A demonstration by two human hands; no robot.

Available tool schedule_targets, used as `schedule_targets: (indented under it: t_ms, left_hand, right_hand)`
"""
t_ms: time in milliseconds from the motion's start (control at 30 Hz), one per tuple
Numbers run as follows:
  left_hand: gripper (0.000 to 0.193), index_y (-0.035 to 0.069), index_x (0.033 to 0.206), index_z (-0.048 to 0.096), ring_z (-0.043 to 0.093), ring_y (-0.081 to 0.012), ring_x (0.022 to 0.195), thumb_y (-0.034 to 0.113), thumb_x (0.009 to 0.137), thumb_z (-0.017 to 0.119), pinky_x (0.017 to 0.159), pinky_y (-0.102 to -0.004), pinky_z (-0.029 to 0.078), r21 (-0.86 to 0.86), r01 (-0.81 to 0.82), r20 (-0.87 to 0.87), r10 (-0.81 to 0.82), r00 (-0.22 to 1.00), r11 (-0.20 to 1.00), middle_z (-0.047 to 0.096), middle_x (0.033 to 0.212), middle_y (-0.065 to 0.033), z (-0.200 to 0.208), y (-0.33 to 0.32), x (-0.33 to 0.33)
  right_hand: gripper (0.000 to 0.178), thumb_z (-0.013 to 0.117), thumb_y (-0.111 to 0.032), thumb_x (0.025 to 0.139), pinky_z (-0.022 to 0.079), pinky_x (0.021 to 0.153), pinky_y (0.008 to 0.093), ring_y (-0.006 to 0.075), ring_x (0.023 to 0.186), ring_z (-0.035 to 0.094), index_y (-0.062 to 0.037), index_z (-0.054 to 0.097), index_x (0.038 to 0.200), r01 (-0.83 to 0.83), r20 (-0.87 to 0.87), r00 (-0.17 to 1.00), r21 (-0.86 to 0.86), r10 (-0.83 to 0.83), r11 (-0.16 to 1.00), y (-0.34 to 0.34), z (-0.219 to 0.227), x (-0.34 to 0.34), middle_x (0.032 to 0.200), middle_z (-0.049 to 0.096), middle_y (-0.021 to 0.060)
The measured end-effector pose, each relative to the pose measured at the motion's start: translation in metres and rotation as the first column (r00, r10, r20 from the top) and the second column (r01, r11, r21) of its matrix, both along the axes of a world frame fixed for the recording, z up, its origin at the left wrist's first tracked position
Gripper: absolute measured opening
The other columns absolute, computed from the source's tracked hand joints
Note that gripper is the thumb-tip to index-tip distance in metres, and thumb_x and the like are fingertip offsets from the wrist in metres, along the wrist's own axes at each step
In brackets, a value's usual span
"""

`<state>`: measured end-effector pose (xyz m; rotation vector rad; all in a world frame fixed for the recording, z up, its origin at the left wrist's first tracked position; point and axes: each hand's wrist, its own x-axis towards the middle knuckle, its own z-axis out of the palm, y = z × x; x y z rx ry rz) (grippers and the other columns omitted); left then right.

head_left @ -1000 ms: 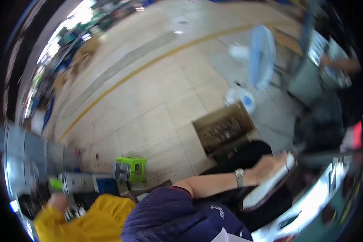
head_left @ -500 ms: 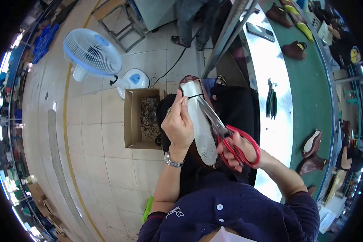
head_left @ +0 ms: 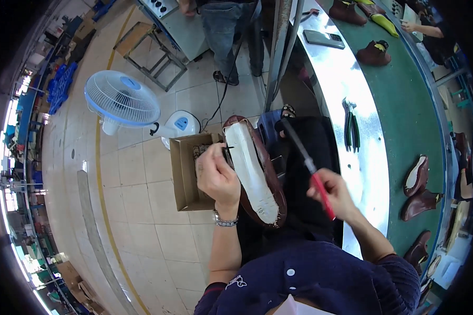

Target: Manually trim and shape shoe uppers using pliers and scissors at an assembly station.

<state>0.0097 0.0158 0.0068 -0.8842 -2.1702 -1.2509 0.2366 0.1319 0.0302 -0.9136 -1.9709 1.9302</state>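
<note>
A brown leather shoe [head_left: 272,181] lies sole side up across my lap, its pale insole facing up. At its left edge my left hand [head_left: 218,176] is closed in a pinch, with a short piece of black cord [head_left: 229,148] at the fingertips. My right hand [head_left: 335,194] grips red-handled scissors [head_left: 310,165] by the handles. The blades are seen edge-on, apart from the shoe and to its right, pointing up and left over my dark trousers.
An open cardboard box [head_left: 182,173] stands left of my knees, beside a white and blue fan [head_left: 123,100]. On my right, a metal ledge [head_left: 370,178] carries pliers [head_left: 351,126] and a phone [head_left: 324,39]. Several brown shoes lie on the green belt [head_left: 389,115]. A person [head_left: 223,37] stands ahead.
The scissors have moved off the shoe to the right and turned edge-on. The black cord no longer crosses the insole; my left hand has shifted left with a piece of it. My view has shifted slightly.
</note>
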Motion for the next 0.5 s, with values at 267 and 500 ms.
schedule_targets:
  t_ms: [267,500]
  left_hand:
    - [0.025,-0.009,0.101,0.057,0.060,-0.0159,0.065,0.012,0.102,0.044,0.058,-0.0240,0.053,0.422,-0.132,-0.082,0.183,0.980,0.897,0.067,0.094,-0.0164,0.103,0.003,-0.028]
    - [0.032,-0.001,0.126,0.057,0.064,-0.0217,0.079,0.009,0.095,0.056,0.072,-0.0325,0.053,-0.249,-0.144,0.043,0.159,0.986,0.958,0.068,0.102,-0.0171,-0.039,-0.094,-0.112]
  right_hand:
    - [0.049,0.078,-0.028,0.077,0.051,0.070,0.0377,0.0269,0.075,0.064,0.0028,0.064,0.112,0.183,0.281,0.653,0.843,-0.703,0.507,0.100,-0.061,0.092,0.093,0.066,0.0188]
    - [0.034,0.067,-0.020,0.084,0.049,0.086,0.0424,0.0346,0.097,0.063,-0.0008,0.064,0.112,0.107,0.319,0.594,0.879,-0.739,0.465,0.124,-0.104,0.115,0.107,0.065,0.0178]
